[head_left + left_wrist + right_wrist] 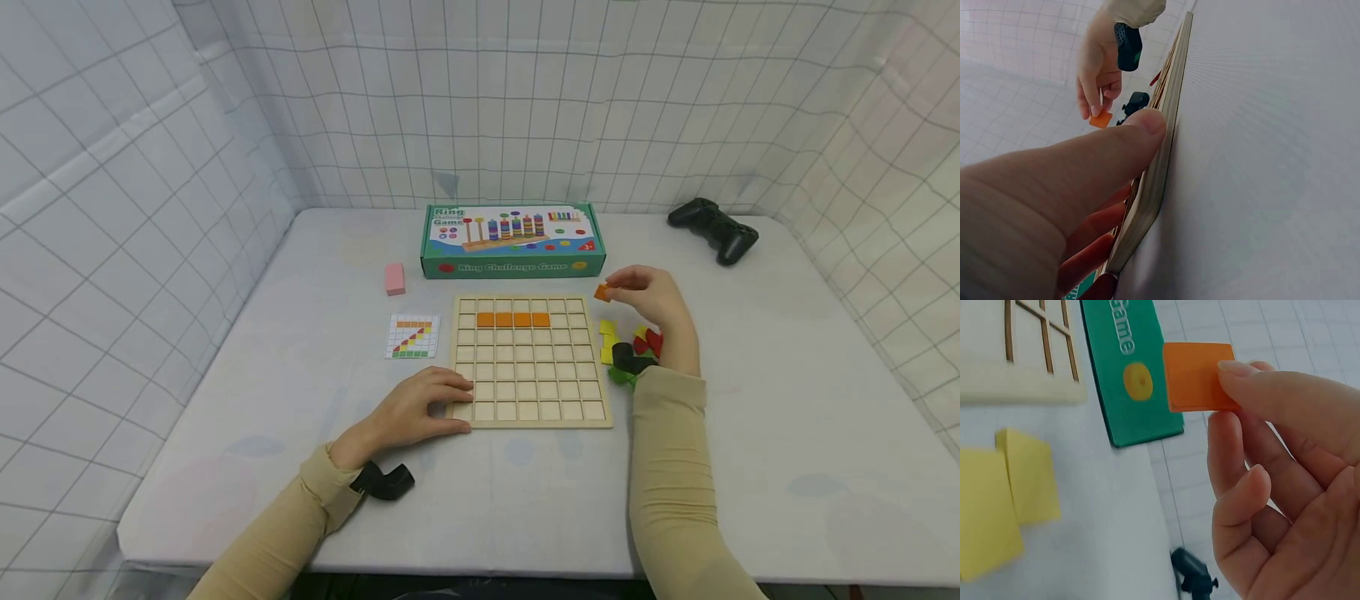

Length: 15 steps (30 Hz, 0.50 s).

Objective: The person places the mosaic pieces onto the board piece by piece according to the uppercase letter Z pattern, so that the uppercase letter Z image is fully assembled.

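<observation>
Between thumb and fingertips my right hand (651,296) pinches a square orange tile (1199,376), held up past the board's upper right corner. A wooden grid board (534,423) lies flat on the table. Along its second row sits a line of several orange tiles (513,320). With fingers fairly straight, my left hand (420,406) rests on the board's lower left corner. Its thumb (1119,147) touches the edge in the left wrist view. Left of the board lies a pattern card (412,337) with orange, red, yellow and green shapes.
Yellow tiles (607,342), red pieces (649,342) and green pieces (621,376) lie right of the board, partly hidden by the right wrist's black camera. Behind stands a green game box (513,242). A pink block (394,279) is at left, a black game controller (712,231) at back right.
</observation>
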Tool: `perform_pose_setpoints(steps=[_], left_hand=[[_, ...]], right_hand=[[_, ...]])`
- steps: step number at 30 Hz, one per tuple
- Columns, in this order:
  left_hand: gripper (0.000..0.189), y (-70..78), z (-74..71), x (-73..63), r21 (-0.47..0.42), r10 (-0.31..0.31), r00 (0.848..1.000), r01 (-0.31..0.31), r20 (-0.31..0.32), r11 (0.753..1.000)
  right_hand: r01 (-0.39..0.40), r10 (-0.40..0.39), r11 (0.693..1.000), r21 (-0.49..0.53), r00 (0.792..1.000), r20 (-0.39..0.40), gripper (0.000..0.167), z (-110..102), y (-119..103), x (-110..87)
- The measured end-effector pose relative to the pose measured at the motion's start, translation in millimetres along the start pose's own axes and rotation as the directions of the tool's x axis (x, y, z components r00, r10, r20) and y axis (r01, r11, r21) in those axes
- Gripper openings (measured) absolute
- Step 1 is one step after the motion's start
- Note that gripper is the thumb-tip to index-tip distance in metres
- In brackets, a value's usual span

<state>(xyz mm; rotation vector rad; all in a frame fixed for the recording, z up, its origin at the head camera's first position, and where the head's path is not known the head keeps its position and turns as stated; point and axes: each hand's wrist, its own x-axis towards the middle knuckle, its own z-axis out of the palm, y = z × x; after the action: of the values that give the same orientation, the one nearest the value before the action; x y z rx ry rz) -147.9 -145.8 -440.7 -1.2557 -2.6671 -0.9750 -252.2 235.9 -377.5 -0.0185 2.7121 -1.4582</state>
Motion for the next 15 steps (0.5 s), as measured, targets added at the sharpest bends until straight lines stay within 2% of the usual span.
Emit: perform_pose_setpoints(steps=[9, 15], left_hand=[[0.038, 0.0, 0.1, 0.2, 0.002, -0.004, 1.000, 0.004, -0.001, 1.000], [0.038, 0.0, 0.4, 0.1, 0.000, -0.001, 1.000, 0.001, -0.003, 1.000]], right_hand=[[0.055, -0.045, 0.996, -0.073, 0.990, 0.133, 0.026, 25, -16, 9.6], [0.050, -0.019, 0.990, -0.134, 0.974, 0.227, 0.023, 36, -20, 13.8]])
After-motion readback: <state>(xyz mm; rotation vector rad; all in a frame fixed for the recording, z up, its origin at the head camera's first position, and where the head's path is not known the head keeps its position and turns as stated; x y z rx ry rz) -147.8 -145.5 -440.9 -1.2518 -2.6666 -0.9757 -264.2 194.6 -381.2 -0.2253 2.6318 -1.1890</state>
